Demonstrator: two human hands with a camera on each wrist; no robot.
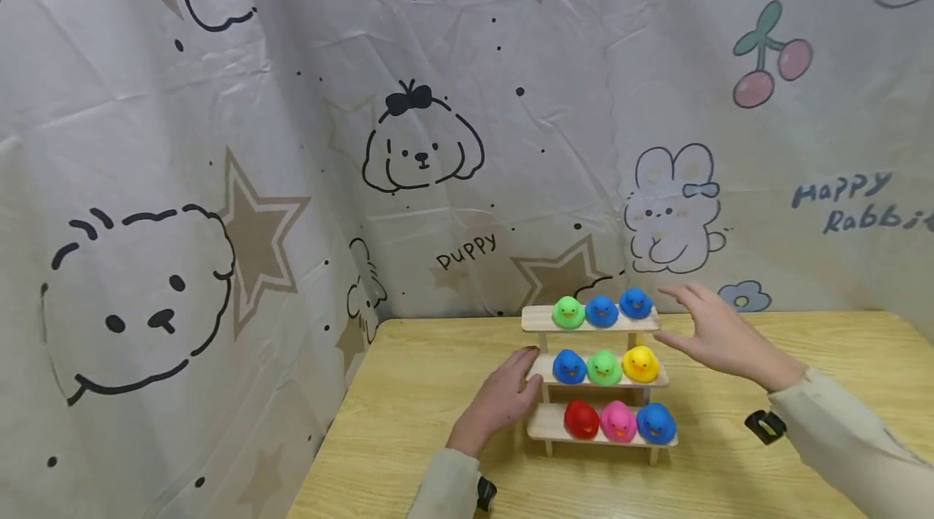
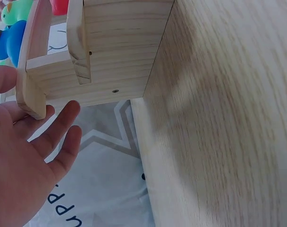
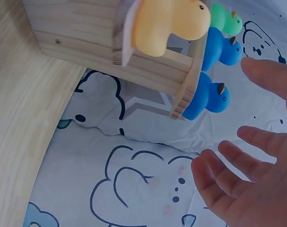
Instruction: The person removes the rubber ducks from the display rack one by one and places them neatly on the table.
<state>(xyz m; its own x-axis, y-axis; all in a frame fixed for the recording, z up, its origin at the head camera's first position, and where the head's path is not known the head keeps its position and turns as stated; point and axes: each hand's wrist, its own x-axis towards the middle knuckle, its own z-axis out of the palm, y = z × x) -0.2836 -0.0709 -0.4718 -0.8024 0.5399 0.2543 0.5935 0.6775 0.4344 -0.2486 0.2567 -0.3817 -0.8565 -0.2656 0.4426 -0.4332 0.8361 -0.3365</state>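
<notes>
A three-tier wooden stand holds rubber ducks, three on each tier. On top sit a green duck and two blue ones, the outer blue duck at the right end. The middle tier bears a blue duck, a green duck and a yellow duck; the bottom one a red duck, a pink duck and a blue duck. My left hand grips the middle tier's left end, thumb and fingers about the board. Beside the top right duck, my right hand holds nothing, fingers spread and apart from it.
The stand rests on a wood-grain table. Behind the table hangs a pale curtain printed with puppies, stars and a rabbit, close to the table's back edge. Black wrist straps show at both sleeves.
</notes>
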